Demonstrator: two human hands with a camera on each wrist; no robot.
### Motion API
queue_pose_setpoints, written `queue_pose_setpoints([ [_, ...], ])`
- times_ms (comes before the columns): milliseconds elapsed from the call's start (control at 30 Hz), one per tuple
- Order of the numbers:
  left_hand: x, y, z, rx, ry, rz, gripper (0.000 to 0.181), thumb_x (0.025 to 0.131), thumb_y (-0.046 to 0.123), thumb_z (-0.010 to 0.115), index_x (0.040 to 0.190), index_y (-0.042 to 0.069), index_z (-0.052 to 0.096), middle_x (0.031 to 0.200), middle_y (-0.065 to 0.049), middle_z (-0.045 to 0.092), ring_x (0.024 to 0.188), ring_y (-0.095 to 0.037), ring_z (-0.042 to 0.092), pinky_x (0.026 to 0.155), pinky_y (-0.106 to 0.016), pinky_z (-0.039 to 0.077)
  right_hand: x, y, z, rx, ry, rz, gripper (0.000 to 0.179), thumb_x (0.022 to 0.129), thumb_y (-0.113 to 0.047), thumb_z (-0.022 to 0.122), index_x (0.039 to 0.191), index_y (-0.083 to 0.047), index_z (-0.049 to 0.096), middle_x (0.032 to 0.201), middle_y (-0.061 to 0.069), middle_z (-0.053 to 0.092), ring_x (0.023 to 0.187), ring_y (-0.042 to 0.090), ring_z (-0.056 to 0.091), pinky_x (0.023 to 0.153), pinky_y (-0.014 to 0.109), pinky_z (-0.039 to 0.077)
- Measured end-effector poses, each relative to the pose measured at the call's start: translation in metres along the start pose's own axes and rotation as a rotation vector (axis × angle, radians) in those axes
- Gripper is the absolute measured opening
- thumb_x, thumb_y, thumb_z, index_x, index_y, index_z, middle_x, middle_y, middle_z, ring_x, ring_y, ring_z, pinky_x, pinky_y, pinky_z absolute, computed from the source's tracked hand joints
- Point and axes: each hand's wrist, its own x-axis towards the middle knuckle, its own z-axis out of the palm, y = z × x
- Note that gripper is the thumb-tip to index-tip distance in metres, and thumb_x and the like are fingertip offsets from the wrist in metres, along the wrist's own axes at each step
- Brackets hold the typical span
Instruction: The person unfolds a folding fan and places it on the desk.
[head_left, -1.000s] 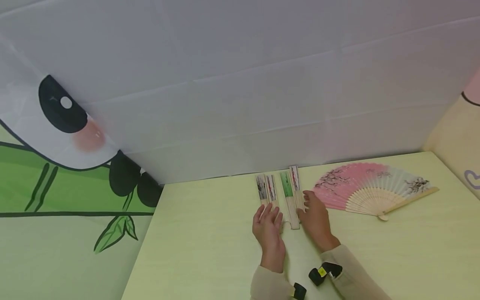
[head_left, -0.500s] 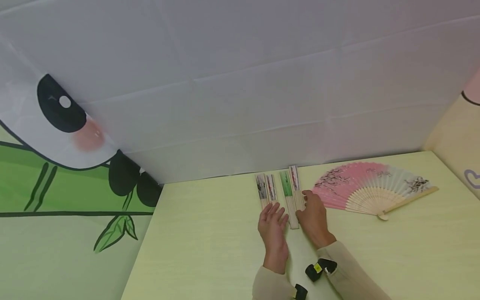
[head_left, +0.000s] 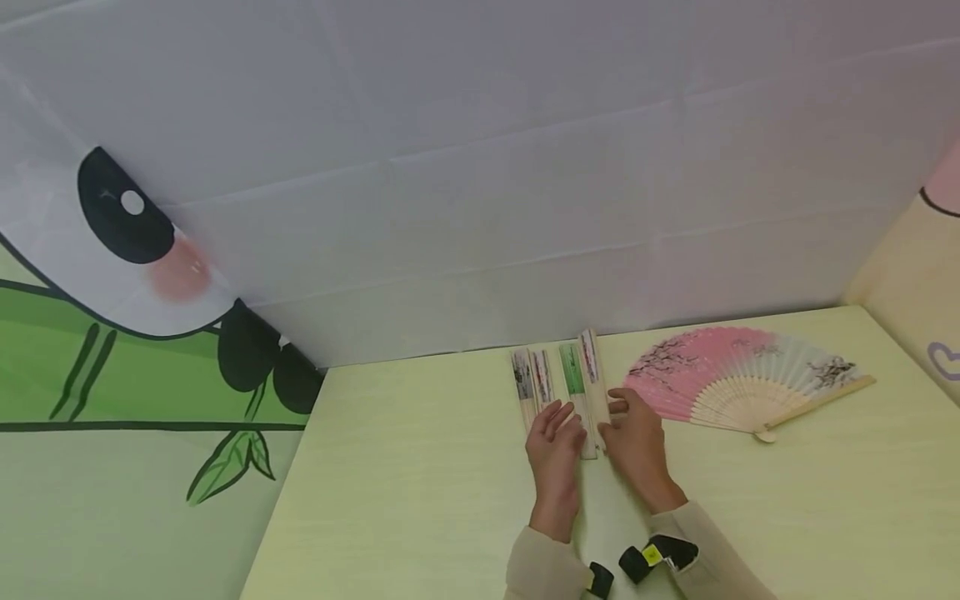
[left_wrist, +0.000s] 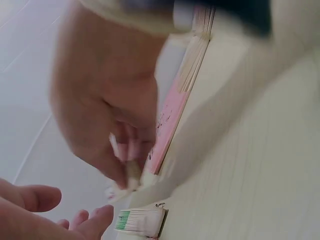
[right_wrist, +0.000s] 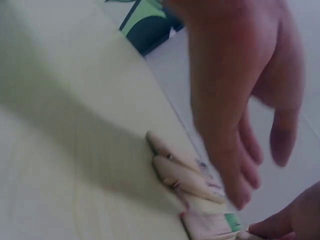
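My right hand [head_left: 639, 450] pinches the rightmost folded hand fan [head_left: 595, 379], which has a pale patterned strip, between thumb and fingers. Close to its left lies a green folded fan [head_left: 573, 371] on the table. My left hand [head_left: 555, 457] hovers over the lower end of the green fan with fingers relaxed and holding nothing. Beyond its fingertips lie two folded fans, a grey-patterned one [head_left: 522, 375] and a red-and-white one [head_left: 542, 377], with their lower ends partly hidden. In the left wrist view the pinched fan [left_wrist: 132, 175] is blurred.
An unfolded pink and white fan [head_left: 738, 375] with wooden ribs lies to the right of my right hand. The pale yellow table [head_left: 390, 483] ends against a grey-white wall [head_left: 465, 183] at the back. A printed panel [head_left: 150, 383] stands on the left.
My left hand has moved right, from below the two left fans to over the green fan's lower end. The rightmost fan has shifted slightly away from the green one in my right hand.
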Motion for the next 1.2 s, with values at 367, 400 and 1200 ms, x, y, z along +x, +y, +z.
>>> queue_pose_setpoints([
  [367, 0.001, -0.002, -0.001, 0.047, -0.019, -0.030, 0.045, 0.099, 0.002, 0.068, 0.141, -0.010, 0.057, 0.134, -0.023, 0.067, 0.108, -0.021, 0.068, 0.088, -0.033, 0.060, -0.031, -0.025, -0.018, 0.068, -0.062, -0.040, 0.049, 0.084, 0.007, 0.080, 0.131, 0.006, 0.063, 0.109, 0.028, 0.074, 0.088, 0.037, 0.077, 0.069, 0.044, 0.063],
  [400, 0.001, -0.002, -0.001, 0.047, -0.020, -0.033, 0.045, 0.099, 0.003, 0.068, 0.141, -0.009, 0.057, 0.133, -0.023, 0.067, 0.107, -0.020, 0.068, 0.087, -0.032, 0.060, -0.033, -0.027, -0.019, 0.075, -0.069, -0.040, 0.050, 0.084, 0.007, 0.080, 0.131, 0.006, 0.063, 0.109, 0.028, 0.074, 0.088, 0.037, 0.077, 0.069, 0.044, 0.063],
  [1200, -0.011, -0.006, -0.004, 0.136, -0.189, -0.123, 0.029, 0.096, 0.003, 0.074, 0.124, -0.003, 0.071, 0.105, -0.006, 0.071, 0.081, -0.009, 0.062, 0.071, -0.024, 0.053, -0.036, -0.019, -0.035, 0.227, -0.118, 0.044, 0.031, 0.102, -0.002, 0.068, 0.129, 0.013, 0.065, 0.109, 0.023, 0.070, 0.082, 0.018, 0.072, 0.063, 0.030, 0.063],
])
